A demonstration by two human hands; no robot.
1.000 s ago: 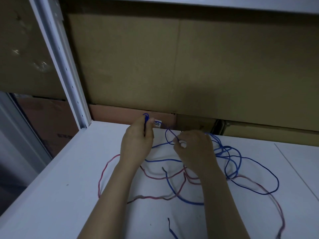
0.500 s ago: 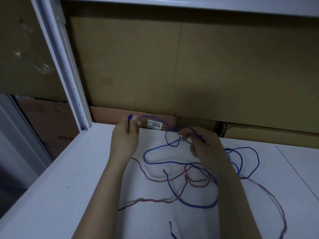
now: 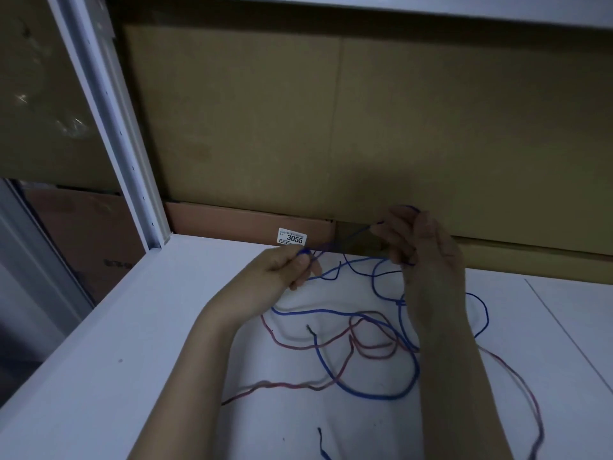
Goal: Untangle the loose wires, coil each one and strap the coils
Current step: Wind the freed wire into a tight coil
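Head view: left hand (image 3: 285, 270) pinches the blue wire (image 3: 361, 393) near its end, right hand (image 3: 418, 247) grips a blue loop raised off the white surface (image 3: 116, 343). Versus half a second ago the right hand has lifted up and back toward the cardboard boxes (image 3: 331, 127), and the left has moved right, past the 3055 label (image 3: 292, 236); the span between the grips is now short and taut. Judgement: first coil turn is being formed, blue only. Rest of the blue lies slack on the surface, crossing the red wire (image 3: 365, 346) in several spots, so untangling isn't done. No straps visible. Boxes are closed; contents can't be told.
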